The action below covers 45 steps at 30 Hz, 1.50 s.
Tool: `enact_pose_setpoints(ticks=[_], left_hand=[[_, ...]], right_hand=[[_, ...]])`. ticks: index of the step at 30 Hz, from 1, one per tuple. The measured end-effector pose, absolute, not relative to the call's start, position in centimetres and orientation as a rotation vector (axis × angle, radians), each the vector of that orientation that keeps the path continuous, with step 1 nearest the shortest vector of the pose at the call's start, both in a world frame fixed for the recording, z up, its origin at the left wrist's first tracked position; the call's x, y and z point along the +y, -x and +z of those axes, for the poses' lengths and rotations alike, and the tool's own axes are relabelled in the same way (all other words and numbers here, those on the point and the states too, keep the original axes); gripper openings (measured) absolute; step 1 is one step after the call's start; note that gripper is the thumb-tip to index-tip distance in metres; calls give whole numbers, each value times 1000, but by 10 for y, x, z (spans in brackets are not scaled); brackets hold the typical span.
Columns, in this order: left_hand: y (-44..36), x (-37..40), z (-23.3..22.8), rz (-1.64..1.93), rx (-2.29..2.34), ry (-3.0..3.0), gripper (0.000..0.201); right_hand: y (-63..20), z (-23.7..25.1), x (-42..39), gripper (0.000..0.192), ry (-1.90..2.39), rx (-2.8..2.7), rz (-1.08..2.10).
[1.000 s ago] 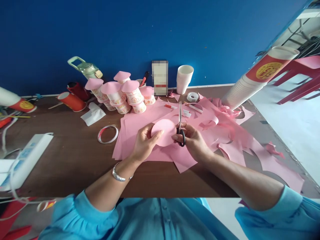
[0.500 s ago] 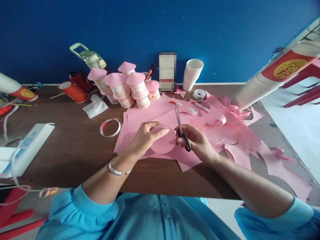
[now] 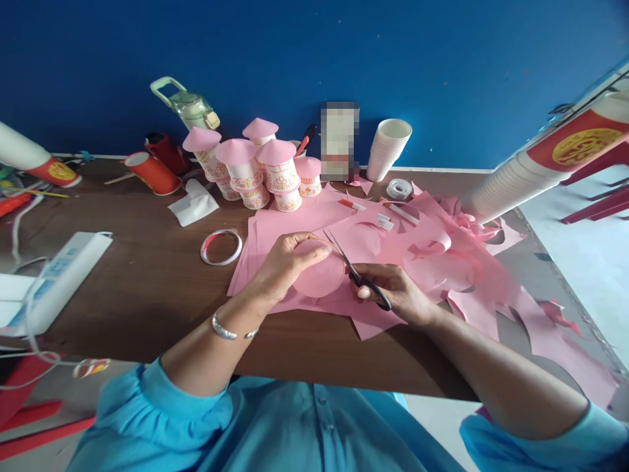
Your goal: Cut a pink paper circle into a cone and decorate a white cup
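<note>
A pink paper disc (image 3: 319, 275) is lying in the centre of the frame, where the left hand (image 3: 285, 265) is pinching its left side, thumb pressing on top and fingers curling under the edge. Just right of centre, the right hand (image 3: 400, 292) is gripping black-handled scissors (image 3: 355, 278), its fingers closing around the handles; the narrowly parted blades are pointing toward the upper left and running along the disc's right edge, though whether they are touching it I cannot tell. Beneath both hands, pink sheets (image 3: 263, 252) are spreading over the brown table (image 3: 162, 308), and cut pink scraps (image 3: 472, 311) are trailing toward the lower right. Left of the sheets, a tape ring (image 3: 222, 262) is lying flat. Left of upper centre, cup towers (image 3: 243, 174) are standing clustered under pink cone roofs. Farther out, a stack of white cups (image 3: 390, 151) is standing right of upper centre, a red cup (image 3: 152, 174) is leaning at upper left, and a white power strip (image 3: 61, 288) is resting at the left edge.
</note>
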<state>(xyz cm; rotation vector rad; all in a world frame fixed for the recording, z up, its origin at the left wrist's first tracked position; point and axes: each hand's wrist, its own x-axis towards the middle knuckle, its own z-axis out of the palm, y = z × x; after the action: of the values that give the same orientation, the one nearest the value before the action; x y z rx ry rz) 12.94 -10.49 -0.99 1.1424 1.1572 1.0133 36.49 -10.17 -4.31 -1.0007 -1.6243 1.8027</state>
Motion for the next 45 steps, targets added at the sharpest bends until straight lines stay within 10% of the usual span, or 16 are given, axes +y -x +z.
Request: enact_pose_setpoints(ticks=[45], left_hand=[[-127,-106,-6,911,1138,-1114,24]], right_hand=[[-366,-35,-104,59,1032,-1674,1775]])
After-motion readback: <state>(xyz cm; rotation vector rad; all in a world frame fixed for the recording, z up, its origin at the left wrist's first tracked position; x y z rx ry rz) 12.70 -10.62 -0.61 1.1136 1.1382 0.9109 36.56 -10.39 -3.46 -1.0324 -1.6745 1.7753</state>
